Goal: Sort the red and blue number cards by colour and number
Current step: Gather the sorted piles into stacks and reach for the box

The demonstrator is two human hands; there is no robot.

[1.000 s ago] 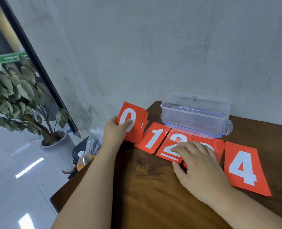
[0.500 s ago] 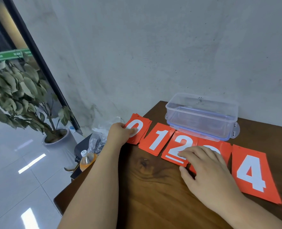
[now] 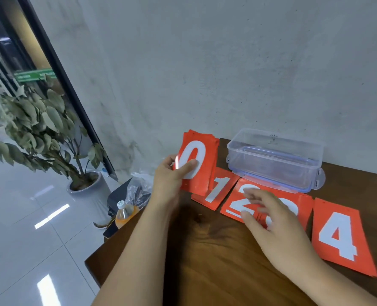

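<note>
We are gripping the stack of red number cards (image 3: 197, 162), white 0 on top, in our left hand (image 3: 168, 181), with the thumb pressing its face, above the far-left corner of the dark wooden table (image 3: 216, 261). Our right hand (image 3: 276, 226), blurred, is reaching over the flat red 2 card (image 3: 234, 208) with its fingers straight and spread.

We see a dark wooden table (image 3: 205, 261). At its back edge stands a clear plastic box (image 3: 273, 160). Just before it lie the red 1 card (image 3: 216, 191), red 2 card (image 3: 234, 208), a partly covered red card (image 3: 293, 206) and the red 4 card (image 3: 340, 237).
</note>
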